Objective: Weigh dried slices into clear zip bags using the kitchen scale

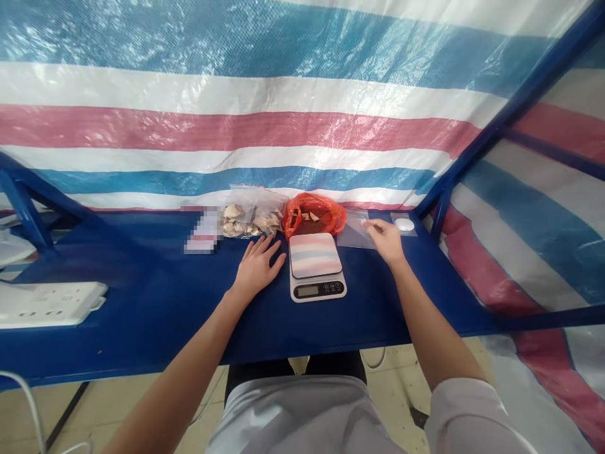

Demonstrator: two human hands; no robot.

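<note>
My left hand (258, 263) lies flat on the blue table, fingers spread, between the clear bags and the scale. With closed fingertips, my right hand (386, 239) pinches the edge of a clear plastic bag (354, 234) lying flat. A digital kitchen scale (316, 255) sits between my hands, its pan bare and its display blank. Behind it an orange-red plastic bag (336, 217) stands open, with pale dried slices (310, 216) inside. Left of that, clear zip bags (243, 217) hold more of the pale slices.
A white power strip (51, 302) lies at the table's left. A blurred-out card (203, 233) is beside the zip bags. At the right back is a small clear bag with a round white item (404, 224). Blue frame bars (460, 151) and striped sheeting (236, 132) enclose the table.
</note>
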